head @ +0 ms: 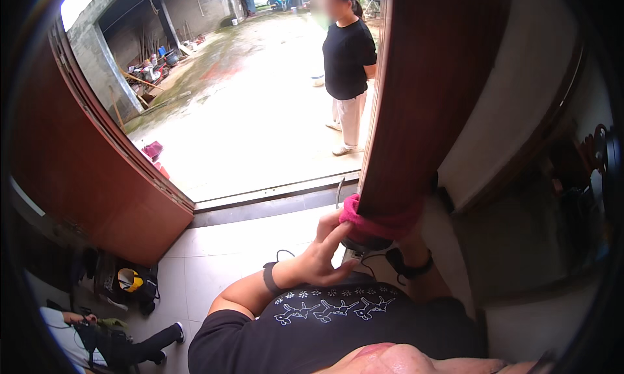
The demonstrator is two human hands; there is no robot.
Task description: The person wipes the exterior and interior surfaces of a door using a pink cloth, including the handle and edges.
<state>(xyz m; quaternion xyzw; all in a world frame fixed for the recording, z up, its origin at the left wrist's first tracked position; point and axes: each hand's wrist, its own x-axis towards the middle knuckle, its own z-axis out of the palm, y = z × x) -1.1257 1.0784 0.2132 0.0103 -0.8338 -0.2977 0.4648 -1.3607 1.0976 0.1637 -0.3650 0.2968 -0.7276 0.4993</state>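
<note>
A reddish-brown wooden door leaf (429,81) stands nearly edge-on before me. Around its lower visible part a pink cloth (358,220) is drawn, bunched at the near edge. My left hand (324,252) has its fingertips at the bunched cloth beside that edge, while the thumb stays apart from it. On the other side, my right hand (412,237) is in deep shadow at the far end of the cloth, and its fingers are mostly hidden. Just beneath the cloth shows a dark rounded object (368,243) that I cannot identify. A curved metal door handle (340,191) sticks out beyond the cloth.
A second door leaf (107,154) stands at left, with the threshold (273,198) between. Outside in the bright yard stands a person (348,62). Another person (112,342) is at lower left, near dark bags (146,281). Tools and buckets (161,62) lean by the outer wall.
</note>
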